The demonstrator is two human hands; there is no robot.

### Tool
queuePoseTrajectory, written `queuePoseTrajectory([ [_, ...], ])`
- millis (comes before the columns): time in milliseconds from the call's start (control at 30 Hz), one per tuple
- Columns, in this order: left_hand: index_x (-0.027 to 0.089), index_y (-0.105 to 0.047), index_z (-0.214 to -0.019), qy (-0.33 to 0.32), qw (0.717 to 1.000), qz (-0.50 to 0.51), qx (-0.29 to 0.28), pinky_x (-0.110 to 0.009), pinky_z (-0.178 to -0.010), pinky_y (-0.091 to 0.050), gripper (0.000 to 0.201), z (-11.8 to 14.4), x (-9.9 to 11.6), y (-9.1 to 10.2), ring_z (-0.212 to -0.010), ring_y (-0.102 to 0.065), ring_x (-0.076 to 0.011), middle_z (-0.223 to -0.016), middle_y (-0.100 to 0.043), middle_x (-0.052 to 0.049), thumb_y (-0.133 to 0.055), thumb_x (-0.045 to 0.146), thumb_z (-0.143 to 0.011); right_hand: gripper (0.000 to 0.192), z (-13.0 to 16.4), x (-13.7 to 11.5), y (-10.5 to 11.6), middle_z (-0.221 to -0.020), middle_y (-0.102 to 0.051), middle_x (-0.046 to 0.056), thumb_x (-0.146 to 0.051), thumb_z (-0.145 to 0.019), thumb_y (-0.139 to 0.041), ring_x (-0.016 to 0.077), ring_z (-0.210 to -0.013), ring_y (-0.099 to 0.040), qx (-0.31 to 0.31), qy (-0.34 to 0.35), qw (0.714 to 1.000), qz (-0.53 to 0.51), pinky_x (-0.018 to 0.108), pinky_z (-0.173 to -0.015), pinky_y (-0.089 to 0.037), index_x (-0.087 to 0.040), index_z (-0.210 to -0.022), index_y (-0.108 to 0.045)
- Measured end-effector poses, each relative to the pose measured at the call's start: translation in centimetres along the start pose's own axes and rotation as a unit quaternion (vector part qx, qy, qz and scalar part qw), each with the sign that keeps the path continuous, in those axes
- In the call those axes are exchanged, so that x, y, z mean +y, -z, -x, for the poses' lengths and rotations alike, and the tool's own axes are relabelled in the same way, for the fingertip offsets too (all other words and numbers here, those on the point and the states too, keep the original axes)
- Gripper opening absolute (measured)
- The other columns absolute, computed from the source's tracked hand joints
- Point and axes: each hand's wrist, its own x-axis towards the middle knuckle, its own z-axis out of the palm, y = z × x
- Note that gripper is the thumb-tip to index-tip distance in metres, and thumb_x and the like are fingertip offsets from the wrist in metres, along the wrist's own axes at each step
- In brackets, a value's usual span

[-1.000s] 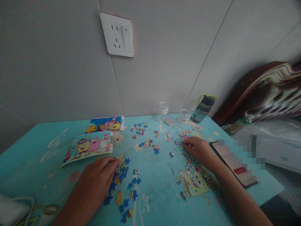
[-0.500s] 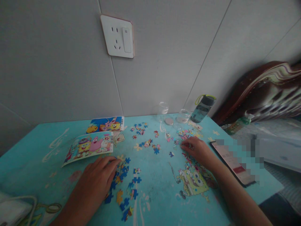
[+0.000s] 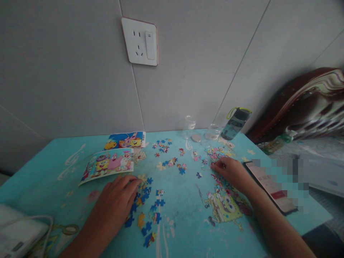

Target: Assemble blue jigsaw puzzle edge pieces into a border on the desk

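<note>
My left hand (image 3: 116, 197) lies palm down on the left side of the table, its fingers stretched out loosely. Its fingertips rest at the edge of a cluster of blue and yellow puzzle pieces (image 3: 145, 195), partly covered by the hand. On the right, my right hand (image 3: 229, 170) has its thumb and fingers drawn together at a heap of multicoloured puzzle pieces (image 3: 215, 152); what is between the fingertips is hidden. A single puzzle piece (image 3: 199, 175) lies just left of it. Small joined groups of puzzle pieces (image 3: 182, 168) are spread between the hands.
Two printed cartoon picture sheets (image 3: 107, 165) lie at the back left. Clear plastic containers (image 3: 190, 123), a round lid (image 3: 196, 138) and a dark water bottle (image 3: 235, 123) stand by the wall. A phone (image 3: 271, 186) lies right; a white device (image 3: 21, 229) with a cable sits front left.
The whole view has shifted slightly, so things appear a little farther right. My right hand's fingers look more curled in at the heap; my left hand stays by the blue pieces.
</note>
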Motion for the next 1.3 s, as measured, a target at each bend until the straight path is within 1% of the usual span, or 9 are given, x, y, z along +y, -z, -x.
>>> queuePoseTrajectory([
  [167,0.025,-0.069,-0.115,0.004,1.000,-0.005,-0.001,-0.042,-0.093,-0.048,0.032,0.1,-0.2,-0.2,-0.103,-0.061,-0.0247,-0.114,-0.066,-0.007,-0.043,0.026,-0.097,0.031,0.1,-0.1,0.3,-0.073,-0.068,0.005,-0.046,-0.090,-0.056,0.0196,-0.066,-0.060,0.026,0.009,1.000,0.011,0.029,-0.061,-0.038,-0.021,-0.073,-0.065],
  [367,0.024,-0.069,-0.115,-0.002,1.000,-0.014,-0.010,-0.043,-0.092,-0.048,0.032,0.1,-0.2,-0.2,-0.104,-0.061,-0.0260,-0.116,-0.066,-0.008,-0.044,0.024,-0.096,0.040,0.0,-0.2,0.6,-0.068,-0.066,0.004,-0.048,-0.094,-0.047,0.0189,-0.061,-0.057,0.051,-0.018,0.998,0.028,0.029,-0.058,-0.035,-0.021,-0.071,-0.064],
  [533,0.024,-0.068,-0.117,0.000,1.000,-0.018,-0.010,-0.042,-0.093,-0.047,0.031,0.1,0.0,-0.1,-0.105,-0.060,-0.0255,-0.116,-0.065,-0.007,-0.045,0.021,-0.096,0.039,0.0,-0.3,0.5,-0.069,-0.067,0.004,-0.048,-0.095,-0.045,0.0184,-0.060,-0.057,0.067,-0.011,0.998,-0.002,0.029,-0.058,-0.036,-0.021,-0.076,-0.067],
  [633,0.025,-0.068,-0.117,0.004,1.000,-0.015,-0.016,-0.041,-0.091,-0.047,0.030,0.1,0.3,-0.1,-0.104,-0.060,-0.0252,-0.116,-0.065,-0.006,-0.046,0.020,-0.096,0.040,0.0,-0.5,0.4,-0.067,-0.066,0.003,-0.048,-0.095,-0.047,0.0178,-0.058,-0.055,0.073,-0.001,0.997,-0.019,0.029,-0.058,-0.038,-0.021,-0.074,-0.066],
  [767,0.026,-0.068,-0.115,0.015,1.000,-0.003,-0.021,-0.039,-0.089,-0.046,0.029,-0.1,0.8,0.2,-0.103,-0.059,-0.0245,-0.114,-0.065,-0.006,-0.047,0.018,-0.096,0.038,0.1,-1.3,0.2,-0.069,-0.066,0.003,-0.047,-0.096,-0.047,0.0184,-0.062,-0.056,0.098,0.023,0.994,-0.047,0.030,-0.062,-0.041,-0.021,-0.077,-0.066],
  [900,0.024,-0.068,-0.113,0.022,0.999,0.016,-0.023,-0.039,-0.089,-0.046,0.029,-0.3,1.2,0.7,-0.102,-0.059,-0.0235,-0.111,-0.065,-0.006,-0.045,0.016,-0.097,0.036,0.1,-3.2,0.1,-0.073,-0.067,0.004,-0.046,-0.097,-0.047,0.0195,-0.067,-0.058,0.109,0.048,0.990,-0.074,0.031,-0.065,-0.043,-0.021,-0.081,-0.067],
  [1033,0.023,-0.067,-0.112,0.024,0.999,0.028,-0.020,-0.037,-0.088,-0.045,0.028,-0.5,1.4,1.0,-0.102,-0.059,-0.0225,-0.109,-0.065,-0.007,-0.046,0.015,-0.097,0.033,-0.6,-6.1,0.1,-0.081,-0.071,0.006,-0.044,-0.096,-0.049,0.0206,-0.072,-0.063,0.067,0.071,0.992,-0.083,0.032,-0.068,-0.046,-0.021,-0.088,-0.071],
  [1200,0.023,-0.067,-0.113,0.020,0.999,0.037,-0.015,-0.036,-0.088,-0.044,0.028,-0.5,1.4,1.0,-0.103,-0.058,-0.0225,-0.109,-0.064,-0.007,-0.046,0.014,-0.097,0.023,-1.9,-10.7,-1.0,-0.087,-0.074,0.006,-0.042,-0.089,-0.061,0.0230,-0.078,-0.067,-0.059,0.090,0.994,-0.026,0.034,-0.071,-0.047,-0.024,-0.089,-0.074],
  [1300,0.022,-0.067,-0.114,0.019,0.999,0.041,-0.012,-0.037,-0.088,-0.044,0.028,-0.6,1.6,1.0,-0.103,-0.057,-0.0229,-0.107,-0.064,-0.007,-0.045,0.014,-0.098,0.018,-2.4,-12.4,-2.6,-0.090,-0.073,0.008,-0.038,-0.085,-0.066,0.0245,-0.083,-0.067,-0.071,0.068,0.995,-0.004,0.034,-0.074,-0.048,-0.022,-0.090,-0.072],
])
